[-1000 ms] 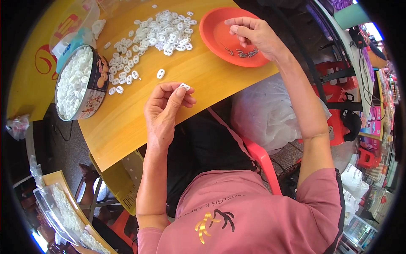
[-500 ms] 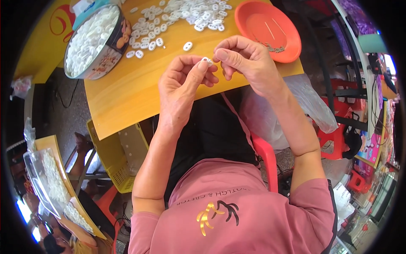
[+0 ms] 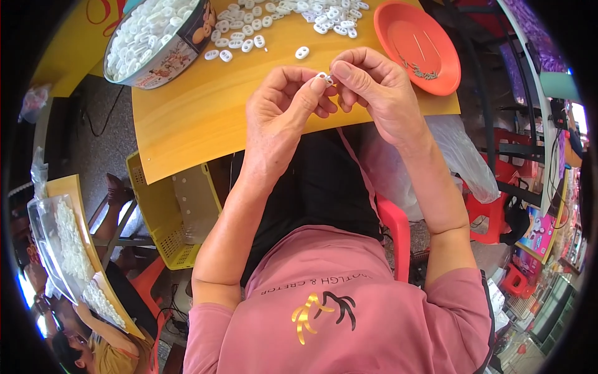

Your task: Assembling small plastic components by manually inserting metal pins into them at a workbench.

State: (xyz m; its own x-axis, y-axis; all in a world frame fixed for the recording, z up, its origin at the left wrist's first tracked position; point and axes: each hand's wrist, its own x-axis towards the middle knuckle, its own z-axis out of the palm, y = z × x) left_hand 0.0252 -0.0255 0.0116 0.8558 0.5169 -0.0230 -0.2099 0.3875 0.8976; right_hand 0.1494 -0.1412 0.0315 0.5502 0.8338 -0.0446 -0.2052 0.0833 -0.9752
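My left hand [image 3: 278,115] pinches a small white oval plastic piece with two holes [image 3: 324,78] between thumb and fingers, above the table's near part. Against its right end, my right hand [image 3: 387,87] has thumb and forefinger pressed together. Whatever those fingers hold is too small or hidden to make out. One loose white oval piece [image 3: 302,52] lies on the table just beyond my hands. To the right of my right hand stands an orange plate [image 3: 398,31] with small dark metal-looking bits [image 3: 426,75] and two thin pale sticks [image 3: 418,47].
Many white pieces [image 3: 330,15] are spread across the far side of the yellow wooden table [image 3: 187,124]. A printed tin [image 3: 163,70] heaped with them stands at the far left. Below the table edge are a yellow crate [image 3: 168,240] and a clear plastic bag [image 3: 398,168]. Another person [image 3: 112,352] sits lower left.
The table and its things appear shifted right and upward in the view. Both hands keep their pinch around the white piece, with the right fingertips still at its end.
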